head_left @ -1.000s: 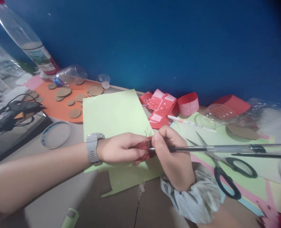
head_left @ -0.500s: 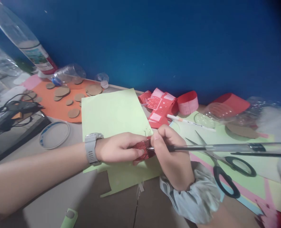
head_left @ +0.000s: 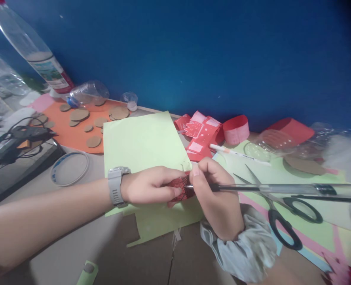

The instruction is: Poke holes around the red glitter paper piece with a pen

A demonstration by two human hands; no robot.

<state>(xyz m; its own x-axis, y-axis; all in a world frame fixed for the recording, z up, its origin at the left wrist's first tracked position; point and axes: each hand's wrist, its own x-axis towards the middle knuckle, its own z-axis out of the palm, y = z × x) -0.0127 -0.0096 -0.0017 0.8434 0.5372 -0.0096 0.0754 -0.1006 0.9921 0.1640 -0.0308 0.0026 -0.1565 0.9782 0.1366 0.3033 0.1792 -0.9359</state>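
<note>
My left hand [head_left: 151, 185], with a grey watch at the wrist, grips a small dark red patterned piece [head_left: 179, 188] between thumb and fingers. Fingers of my right hand [head_left: 215, 194] are closed around a long clear pen [head_left: 270, 189], its tip touching or very close to the red piece. Both hands are over a light green sheet [head_left: 142, 146]. Open black-handled scissors [head_left: 272, 198] lie to the right of my right hand. A white marker [head_left: 237, 153] rests just beyond it.
Cardboard discs [head_left: 79, 114] lie on orange paper [head_left: 62, 130] at the back left, near plastic bottles [head_left: 49, 71]. A tape ring [head_left: 70, 169] and a glue gun [head_left: 18, 138] sit left. Red paper pieces [head_left: 200, 132] stand against the blue wall [head_left: 175, 51].
The whole view has shifted slightly, with things appearing a little further right. Both hands keep their hold, and the pen's far end sits slightly lower.
</note>
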